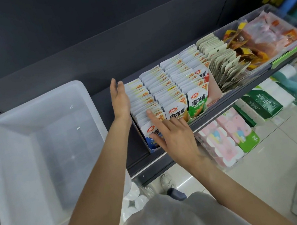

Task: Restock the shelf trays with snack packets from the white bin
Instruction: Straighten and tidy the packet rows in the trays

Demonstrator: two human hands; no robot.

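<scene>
The white bin (16, 175) stands on the shelf at the left with nothing visible inside. To its right, cardboard shelf trays hold upright rows of snack packets (161, 88). My left hand (119, 97) lies flat with straight fingers against the left side of the leftmost tray (145, 142). My right hand (176, 137) has its fingers spread, its forefinger touching the tops of the front packets in that tray and its thumb on the blue front packet (150, 132). Neither hand grips a packet.
Further right on the shelf stand a tray of beige hang-tab packets (221, 59) and clear tubs of orange snacks (269, 35). The dark shelf edge (239, 94) runs in front. Tissue packs (227, 138) sit on the lower shelf. A shoe (166, 180) shows on the tiled floor.
</scene>
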